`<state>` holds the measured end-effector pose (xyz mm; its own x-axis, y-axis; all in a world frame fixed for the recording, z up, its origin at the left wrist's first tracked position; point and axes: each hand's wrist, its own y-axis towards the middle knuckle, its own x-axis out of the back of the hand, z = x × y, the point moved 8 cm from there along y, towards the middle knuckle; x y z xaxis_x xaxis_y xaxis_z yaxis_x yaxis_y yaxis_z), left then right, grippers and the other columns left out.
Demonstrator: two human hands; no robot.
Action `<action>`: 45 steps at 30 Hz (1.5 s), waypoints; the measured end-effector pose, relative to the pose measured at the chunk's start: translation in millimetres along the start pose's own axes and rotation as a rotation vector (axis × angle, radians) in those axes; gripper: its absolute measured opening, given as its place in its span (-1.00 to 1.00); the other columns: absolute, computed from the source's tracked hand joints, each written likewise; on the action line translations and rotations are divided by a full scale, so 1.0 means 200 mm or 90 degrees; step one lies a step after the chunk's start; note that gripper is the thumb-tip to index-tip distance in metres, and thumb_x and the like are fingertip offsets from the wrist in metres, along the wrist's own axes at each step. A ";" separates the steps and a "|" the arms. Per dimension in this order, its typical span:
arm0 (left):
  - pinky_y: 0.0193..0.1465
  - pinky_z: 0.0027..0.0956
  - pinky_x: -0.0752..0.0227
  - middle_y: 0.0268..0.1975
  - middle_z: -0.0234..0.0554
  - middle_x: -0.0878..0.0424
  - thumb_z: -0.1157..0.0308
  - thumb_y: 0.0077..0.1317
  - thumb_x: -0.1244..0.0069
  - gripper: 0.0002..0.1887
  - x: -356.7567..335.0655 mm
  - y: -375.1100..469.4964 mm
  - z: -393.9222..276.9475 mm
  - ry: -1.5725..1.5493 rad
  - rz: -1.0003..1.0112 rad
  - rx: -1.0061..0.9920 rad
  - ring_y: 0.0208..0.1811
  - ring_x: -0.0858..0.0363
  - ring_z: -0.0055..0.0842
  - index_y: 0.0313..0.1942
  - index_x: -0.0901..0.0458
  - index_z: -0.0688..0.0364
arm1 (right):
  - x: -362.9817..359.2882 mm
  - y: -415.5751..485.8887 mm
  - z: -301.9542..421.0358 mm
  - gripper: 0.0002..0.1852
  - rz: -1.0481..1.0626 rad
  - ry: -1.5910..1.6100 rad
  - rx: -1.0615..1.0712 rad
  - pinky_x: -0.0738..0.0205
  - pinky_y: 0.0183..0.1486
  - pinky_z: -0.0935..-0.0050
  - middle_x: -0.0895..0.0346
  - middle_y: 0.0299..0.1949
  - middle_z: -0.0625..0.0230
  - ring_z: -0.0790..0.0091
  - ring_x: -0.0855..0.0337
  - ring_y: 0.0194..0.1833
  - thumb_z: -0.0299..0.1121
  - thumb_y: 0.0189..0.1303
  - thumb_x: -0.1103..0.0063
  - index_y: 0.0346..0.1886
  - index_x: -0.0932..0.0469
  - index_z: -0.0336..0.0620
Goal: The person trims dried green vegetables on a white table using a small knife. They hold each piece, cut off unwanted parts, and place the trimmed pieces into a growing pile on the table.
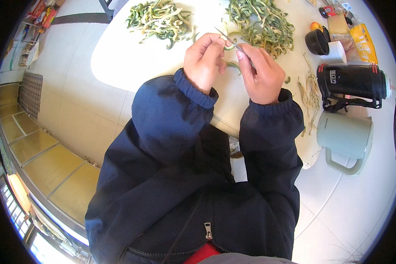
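My left hand (205,59) pinches a limp green vegetable strip (230,48) between thumb and fingers, above the white table (118,62). A thin pointed metal blade (225,36) is gripped in my right hand (262,71), its tip angled up and left across the strip. Whether it belongs to a small knife or to scissors is unclear. Beyond my hands lie two heaps of similar strips, a smaller left heap (161,24) and a larger right heap (264,28). One loose green piece (233,66) rests on the table between my hands.
Pale stringy trimmings (308,92) lie right of my right hand. Along the right side are a black flask (351,81), a pale green mug (345,135), a black cup (316,42), a white paper roll (335,52) and a yellow packet (364,44). The table's rounded edge curves at left.
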<state>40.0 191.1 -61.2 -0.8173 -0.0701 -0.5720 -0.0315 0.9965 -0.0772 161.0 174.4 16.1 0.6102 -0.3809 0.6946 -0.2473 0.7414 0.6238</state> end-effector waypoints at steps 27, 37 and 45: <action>-0.51 -0.54 -0.33 -0.41 -0.36 -0.46 0.43 0.40 0.23 -0.83 -0.01 0.01 0.01 -0.055 0.019 -0.017 -0.52 -0.36 -0.65 -0.23 -0.52 0.29 | 0.01 -0.02 0.14 -0.69 -0.029 -0.189 0.171 -0.39 -0.49 0.43 -0.36 -0.55 0.36 0.33 -0.50 -0.54 -0.50 -0.06 -0.31 -0.16 -0.61 -0.12; -0.50 -0.56 -0.34 -0.34 -0.29 -0.55 0.46 0.38 0.19 -0.85 -0.01 0.02 0.01 0.063 0.014 -0.078 -0.54 -0.42 -0.65 -0.25 -0.51 0.32 | 0.01 -0.02 0.12 -0.75 -0.006 -0.168 0.129 -0.39 -0.49 0.40 -0.39 -0.54 0.32 0.26 -0.51 -0.54 -0.48 0.01 -0.31 -0.18 -0.60 -0.12; -0.48 -0.56 -0.32 -0.40 -0.31 -0.52 0.42 0.38 0.20 -0.83 0.01 0.02 0.03 0.037 -0.006 -0.046 -0.52 -0.40 -0.65 -0.30 -0.51 0.30 | -0.01 -0.02 0.11 -0.78 -0.018 -0.150 0.127 -0.37 -0.51 0.40 -0.35 -0.56 0.34 0.28 -0.49 -0.55 -0.46 0.00 -0.28 -0.22 -0.58 -0.08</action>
<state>41.3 194.2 -66.8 -0.8484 -0.0781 -0.5235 -0.0786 0.9967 -0.0214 144.7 160.2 20.5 0.4335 -0.5344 0.7256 -0.3899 0.6147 0.6856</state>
